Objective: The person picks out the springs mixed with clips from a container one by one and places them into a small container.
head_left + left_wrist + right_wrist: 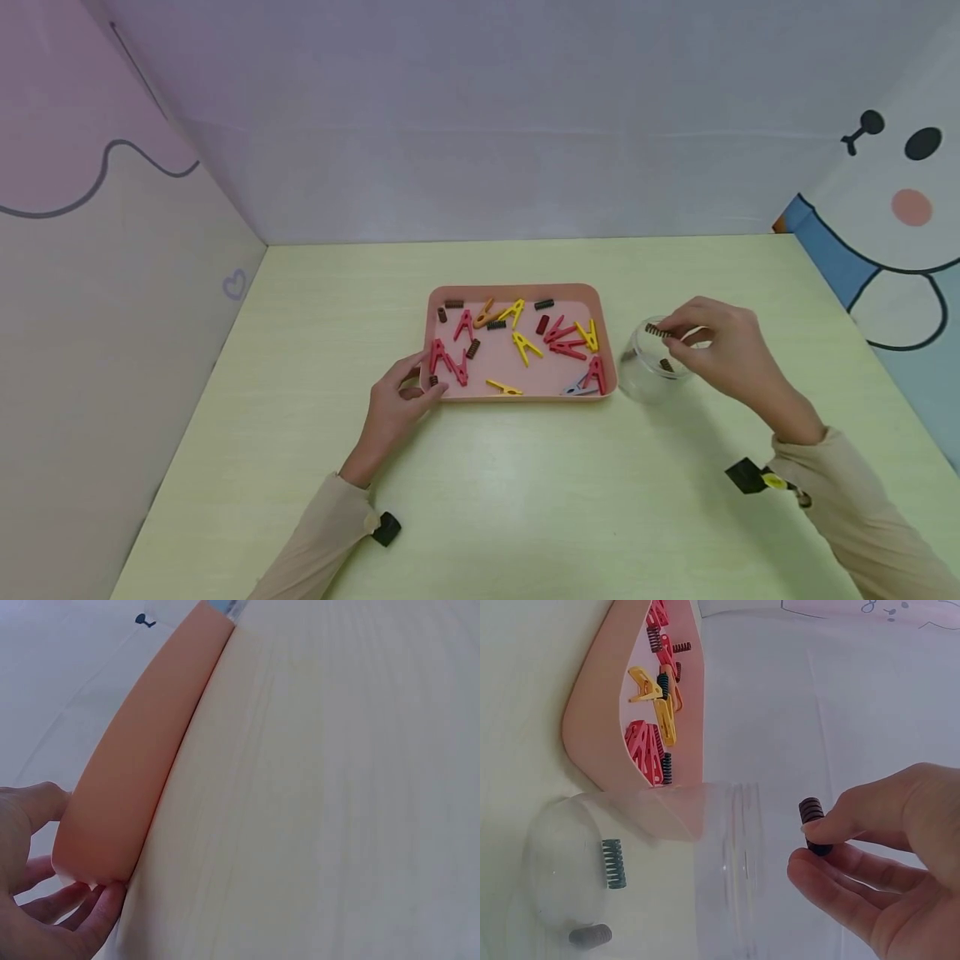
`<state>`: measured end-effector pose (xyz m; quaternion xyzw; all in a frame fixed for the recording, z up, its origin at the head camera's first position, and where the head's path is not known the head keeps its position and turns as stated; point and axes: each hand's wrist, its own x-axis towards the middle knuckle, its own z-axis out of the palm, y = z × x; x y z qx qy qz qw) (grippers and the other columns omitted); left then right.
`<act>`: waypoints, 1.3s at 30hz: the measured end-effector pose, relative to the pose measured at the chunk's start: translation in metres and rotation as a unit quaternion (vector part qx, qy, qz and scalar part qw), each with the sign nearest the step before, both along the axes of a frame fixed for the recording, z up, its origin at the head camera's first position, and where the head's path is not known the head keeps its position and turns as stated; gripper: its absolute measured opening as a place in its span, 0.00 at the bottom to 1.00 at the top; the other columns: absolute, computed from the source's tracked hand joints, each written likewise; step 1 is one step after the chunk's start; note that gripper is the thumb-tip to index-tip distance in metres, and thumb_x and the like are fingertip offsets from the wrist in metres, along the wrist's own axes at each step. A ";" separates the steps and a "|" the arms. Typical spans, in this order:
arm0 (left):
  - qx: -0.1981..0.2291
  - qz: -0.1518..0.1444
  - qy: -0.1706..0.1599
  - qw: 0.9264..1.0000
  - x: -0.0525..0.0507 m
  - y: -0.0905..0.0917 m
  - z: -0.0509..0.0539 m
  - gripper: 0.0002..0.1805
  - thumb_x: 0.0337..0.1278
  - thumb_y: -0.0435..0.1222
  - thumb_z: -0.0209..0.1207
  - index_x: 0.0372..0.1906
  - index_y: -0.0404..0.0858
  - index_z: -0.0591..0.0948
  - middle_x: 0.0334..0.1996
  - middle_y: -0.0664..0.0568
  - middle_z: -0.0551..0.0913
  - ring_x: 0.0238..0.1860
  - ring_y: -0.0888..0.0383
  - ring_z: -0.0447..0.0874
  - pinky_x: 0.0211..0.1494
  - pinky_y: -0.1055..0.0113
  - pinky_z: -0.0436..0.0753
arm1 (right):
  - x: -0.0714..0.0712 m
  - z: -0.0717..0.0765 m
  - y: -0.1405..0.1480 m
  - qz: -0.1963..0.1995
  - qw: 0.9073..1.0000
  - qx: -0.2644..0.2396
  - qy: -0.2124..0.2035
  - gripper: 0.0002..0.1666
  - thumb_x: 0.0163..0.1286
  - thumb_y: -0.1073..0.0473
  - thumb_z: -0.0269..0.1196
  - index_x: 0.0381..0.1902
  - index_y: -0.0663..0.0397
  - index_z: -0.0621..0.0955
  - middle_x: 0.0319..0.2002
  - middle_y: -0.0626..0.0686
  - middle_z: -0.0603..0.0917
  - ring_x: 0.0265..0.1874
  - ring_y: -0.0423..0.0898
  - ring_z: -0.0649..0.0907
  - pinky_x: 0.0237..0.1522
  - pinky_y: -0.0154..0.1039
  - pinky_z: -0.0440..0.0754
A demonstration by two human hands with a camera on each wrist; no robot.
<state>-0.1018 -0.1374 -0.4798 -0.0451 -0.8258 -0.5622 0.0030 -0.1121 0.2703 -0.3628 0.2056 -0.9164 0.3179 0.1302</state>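
Observation:
A dark coil spring [657, 331] is pinched between the thumb and fingers of my right hand [723, 350], over the mouth of a clear jar [647, 385]. In the right wrist view, a green spring [613, 864] and a greyish spring [590, 935] lie inside that jar. My left hand [393, 408] grips the near left corner of a pink tray [491, 358], its thumb over the rim and its fingers around the outside. Scattered in the tray are several springs [473, 348] and several plastic clips, among them a yellow clip [527, 348] and an orange clip [487, 314].
The jar stands just right of the tray on a pale wooden table [510, 500]. Behind the table rises a plain pale wall [480, 167]. Printed panels flank it, the right one showing a cartoon figure [900, 225].

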 end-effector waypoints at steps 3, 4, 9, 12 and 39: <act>0.002 0.001 0.001 1.000 0.000 0.000 0.000 0.33 0.50 0.39 0.69 0.64 0.42 0.73 0.57 0.49 0.75 0.51 0.54 0.77 0.44 0.72 0.81 | 0.000 -0.001 0.002 -0.005 1.000 0.007 -0.002 0.12 0.51 0.75 0.68 0.33 0.59 0.85 0.31 0.49 0.82 0.27 0.39 0.81 0.30 0.20 0.78; 0.001 0.001 0.001 1.000 0.000 0.000 0.000 0.33 0.50 0.39 0.69 0.64 0.42 0.73 0.57 0.50 0.75 0.51 0.54 0.77 0.44 0.72 0.81 | 0.000 -0.001 0.003 -0.005 1.000 0.009 -0.002 0.12 0.51 0.75 0.68 0.33 0.59 0.86 0.31 0.49 0.82 0.27 0.40 0.81 0.29 0.20 0.78; -0.004 0.002 0.000 1.000 0.000 0.000 0.000 0.33 0.50 0.39 0.69 0.64 0.43 0.73 0.57 0.50 0.75 0.51 0.54 0.76 0.45 0.72 0.81 | -0.002 -0.005 0.008 -0.002 1.000 0.013 0.004 0.12 0.50 0.76 0.68 0.32 0.60 0.86 0.30 0.50 0.82 0.26 0.38 0.81 0.29 0.20 0.77; -0.003 0.002 -0.002 1.000 0.000 0.000 0.000 0.33 0.50 0.39 0.69 0.64 0.42 0.72 0.57 0.50 0.75 0.51 0.54 0.76 0.45 0.72 0.81 | -0.005 -0.007 0.010 -0.001 1.000 0.017 0.009 0.12 0.49 0.77 0.68 0.31 0.60 0.85 0.29 0.50 0.82 0.26 0.39 0.81 0.28 0.21 0.78; 0.008 0.006 -0.006 1.000 0.001 0.000 0.000 0.33 0.50 0.39 0.69 0.64 0.42 0.73 0.56 0.49 0.75 0.51 0.53 0.77 0.44 0.72 0.81 | -0.015 -0.019 0.008 -0.013 0.997 0.071 0.007 0.08 0.50 0.77 0.66 0.26 0.63 0.84 0.27 0.57 0.82 0.24 0.47 0.80 0.24 0.43 0.82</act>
